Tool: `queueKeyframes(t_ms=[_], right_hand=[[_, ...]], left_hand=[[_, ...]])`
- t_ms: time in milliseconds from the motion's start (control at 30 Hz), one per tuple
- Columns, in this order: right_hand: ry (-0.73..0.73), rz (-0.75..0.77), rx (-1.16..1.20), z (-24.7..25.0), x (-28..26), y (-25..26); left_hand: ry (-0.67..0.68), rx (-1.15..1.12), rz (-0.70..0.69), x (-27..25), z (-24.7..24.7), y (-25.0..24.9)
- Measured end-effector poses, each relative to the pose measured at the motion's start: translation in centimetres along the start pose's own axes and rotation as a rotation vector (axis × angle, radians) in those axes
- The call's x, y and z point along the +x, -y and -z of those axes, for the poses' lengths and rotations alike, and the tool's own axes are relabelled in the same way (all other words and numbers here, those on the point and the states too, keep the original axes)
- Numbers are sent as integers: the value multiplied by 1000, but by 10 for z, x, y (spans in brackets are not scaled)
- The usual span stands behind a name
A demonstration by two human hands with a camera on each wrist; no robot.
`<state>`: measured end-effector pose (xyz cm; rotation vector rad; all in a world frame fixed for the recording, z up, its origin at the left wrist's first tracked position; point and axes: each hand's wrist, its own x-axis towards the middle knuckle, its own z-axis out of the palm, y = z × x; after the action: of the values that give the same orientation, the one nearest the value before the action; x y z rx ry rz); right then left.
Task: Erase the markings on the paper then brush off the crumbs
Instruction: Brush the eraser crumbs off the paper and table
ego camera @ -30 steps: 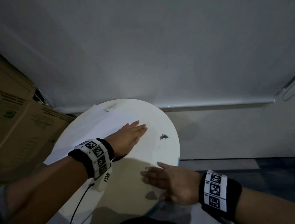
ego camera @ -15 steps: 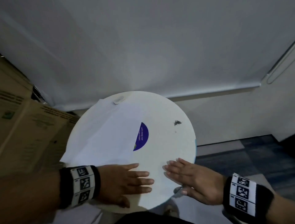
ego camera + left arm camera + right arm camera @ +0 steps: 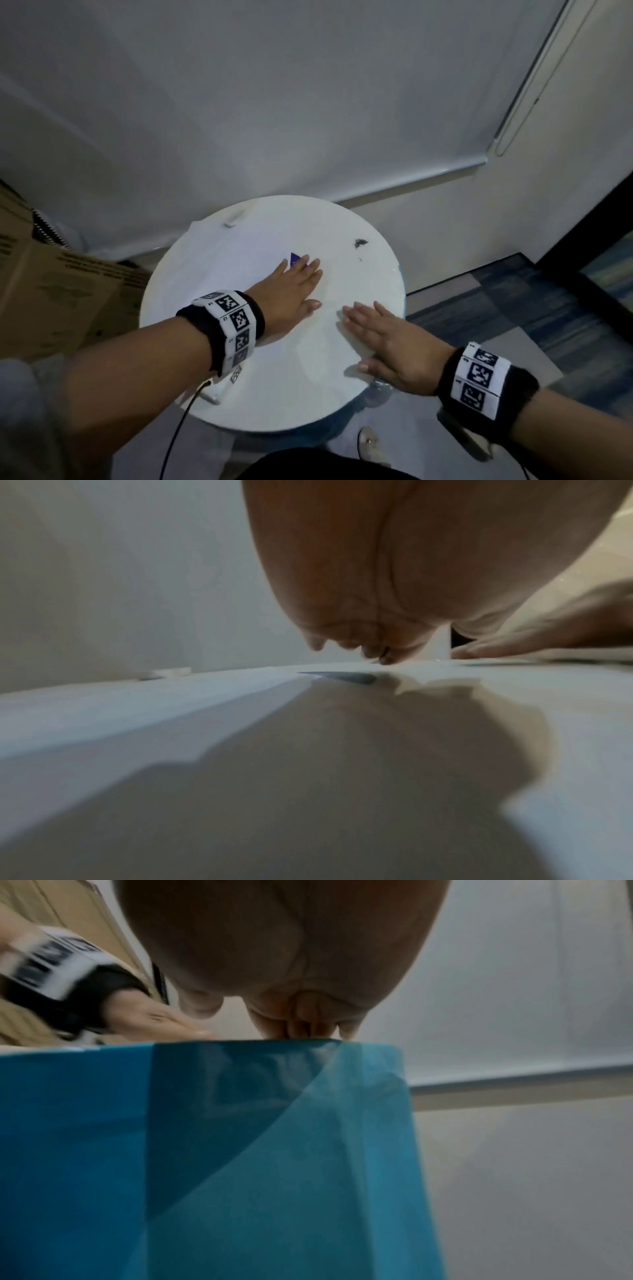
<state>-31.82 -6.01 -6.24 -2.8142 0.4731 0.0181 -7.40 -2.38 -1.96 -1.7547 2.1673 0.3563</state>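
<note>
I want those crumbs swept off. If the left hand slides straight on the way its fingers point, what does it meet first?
The left hand already overlaps the purple sticker; past that, probably the dark crumb pile, though it may pass just beside it.

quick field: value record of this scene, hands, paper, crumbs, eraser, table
left hand: flat, fingers straight, on the paper, tips at the purple sticker
right hand: flat, fingers straight, at the table's near right edge
paper: white sheet on the table's left part
crumbs: small dark pile on the far right of the table top, untouched by either hand
eraser: white, at the far edge
table: round, white
</note>
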Motion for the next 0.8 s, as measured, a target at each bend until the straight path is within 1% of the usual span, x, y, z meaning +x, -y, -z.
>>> queueKeyframes(t_ms=[67,100,133,200,233,267,333,400,433,467,500,533,633,700,733,767,800], right_hand=[[90,165,55,-11,-1,31],[158,214,69,-17,0,41],[182,249,35,-21,3,46],[149,247,-94,-26,14,45],[147,194,-118,-24,21,39],[154,142,-104,-20,28,31],[176,21,-85,-10,39,15],[216,-128,-100,3,47,1],[211,-201,-101,9,49,-3],[201,-253,-103,13,50,-3],[200,-255,-93,14,52,2],[200,-205,-70,11,52,11],[194,112,9,-9,54,57],[185,261,-11,-26,57,80],[199,280,-43,-30,58,81],[204,255,-84,-31,60,77],[206,189,-112,-29,63,70]], left_hand=[[-45,-25,-8,-5,0,11],[-46,-61,-14,-9,-4,16],[-44,-96,-15,-14,-8,21],[-55,-132,1,-24,-16,29],[-52,-157,33,-28,-20,33],[-18,-182,84,-32,-22,36],[86,-150,165,-36,-26,44],[137,-82,193,-39,-31,53],[150,-75,200,-40,-33,56],[161,-79,203,-42,-34,59],[172,-89,202,-44,-35,61],[183,-94,196,-45,-35,62],[194,-105,172,-48,-36,67],[200,-110,163,-49,-37,71],[205,-108,158,-50,-38,74],[209,-106,153,-51,-39,76],[213,-109,147,-52,-40,78]])
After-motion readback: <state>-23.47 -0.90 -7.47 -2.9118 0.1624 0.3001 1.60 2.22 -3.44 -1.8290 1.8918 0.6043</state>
